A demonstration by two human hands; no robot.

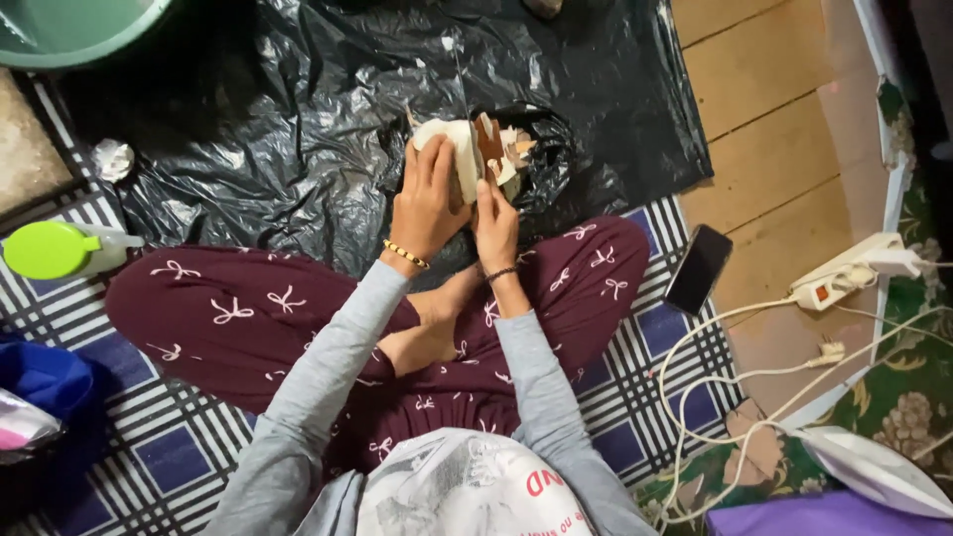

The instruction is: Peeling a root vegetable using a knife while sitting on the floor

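Left hand (429, 203): fingers wrapped around a pale, white-fleshed chunk (452, 149), held above the black plastic sheet (298, 129) in front of the crossed legs. Right hand (494, 220): clenched on a knife (462, 84), blade upright against the chunk. Brown and white peelings (508, 149) lie just beyond the hands on the sheet. Nearby: dark phone (698, 268) on wooden floor, white power strip (844, 273), green-capped bottle (60, 250), checked mat (635, 397)

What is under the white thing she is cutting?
Under the white chunk lie cut peelings on a black plastic sheet. What lies beneath the sheet is covered.
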